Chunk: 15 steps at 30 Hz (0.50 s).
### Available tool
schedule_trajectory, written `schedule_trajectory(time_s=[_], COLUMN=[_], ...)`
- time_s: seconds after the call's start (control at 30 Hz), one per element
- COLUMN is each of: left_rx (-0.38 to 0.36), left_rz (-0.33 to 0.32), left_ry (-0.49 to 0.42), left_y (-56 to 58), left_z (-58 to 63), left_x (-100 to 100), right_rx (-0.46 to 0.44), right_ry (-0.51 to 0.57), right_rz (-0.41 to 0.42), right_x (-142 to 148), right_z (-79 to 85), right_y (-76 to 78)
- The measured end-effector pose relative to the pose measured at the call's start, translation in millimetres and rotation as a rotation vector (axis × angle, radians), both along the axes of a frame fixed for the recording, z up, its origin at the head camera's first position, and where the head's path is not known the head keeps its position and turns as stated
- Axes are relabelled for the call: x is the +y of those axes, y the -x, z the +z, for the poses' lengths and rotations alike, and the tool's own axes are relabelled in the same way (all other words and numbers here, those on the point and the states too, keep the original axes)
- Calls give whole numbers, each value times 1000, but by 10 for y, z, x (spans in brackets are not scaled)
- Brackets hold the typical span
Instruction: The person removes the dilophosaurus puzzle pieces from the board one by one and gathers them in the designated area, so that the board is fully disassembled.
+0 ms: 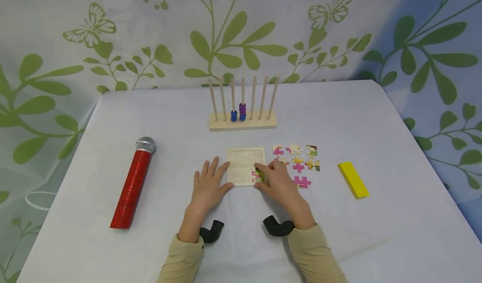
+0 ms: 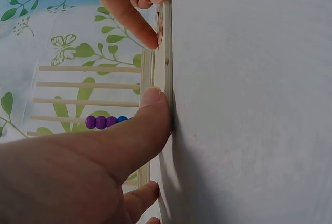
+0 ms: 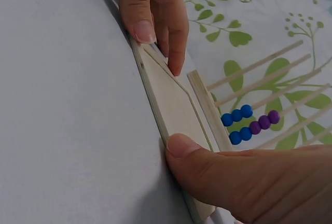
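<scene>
A square wooden puzzle tray [image 1: 239, 166] lies flat on the white table, with one pink-and-green puzzle piece [image 1: 257, 175] in its lower right corner. My left hand [image 1: 209, 187] lies with fingers spread at the tray's left side; its thumb and index finger touch the rim. My right hand [image 1: 280, 183] is at the lower right corner, index fingertip on the piece's upper edge and thumb at the tray's near rim. In the right wrist view, the right thumb [image 3: 194, 154] presses on the tray's edge. Loose puzzle pieces [image 1: 297, 159] lie right of the tray, some partly hidden by that hand.
Behind the tray stands a wooden peg rack [image 1: 242, 126] with blue and purple beads on two pegs. A red toy microphone [image 1: 133, 187] lies at the left. A yellow block [image 1: 353, 180] lies at the right. A leaf-patterned cloth [image 1: 241, 32] hangs behind the table.
</scene>
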<state>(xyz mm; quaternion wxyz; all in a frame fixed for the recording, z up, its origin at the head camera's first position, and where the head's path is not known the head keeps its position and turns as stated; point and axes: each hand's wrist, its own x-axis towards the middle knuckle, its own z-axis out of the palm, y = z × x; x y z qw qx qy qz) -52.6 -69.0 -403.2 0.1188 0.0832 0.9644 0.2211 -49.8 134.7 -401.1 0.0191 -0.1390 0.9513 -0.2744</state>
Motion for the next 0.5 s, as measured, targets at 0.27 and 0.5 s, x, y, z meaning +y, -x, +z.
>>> schedule_trajectory(time_s=[0.27,0.5], left_rx=[18,36], left_rz=[1,-6], left_ry=[25,49], left_y=[-11,-4], left_z=[15,7], left_x=[4,0], right_rx=[-30,-63], right_ry=[59,155], right_rz=[-23,11], right_x=[-4,35], right_z=[-11,-14], right_y=[19,54])
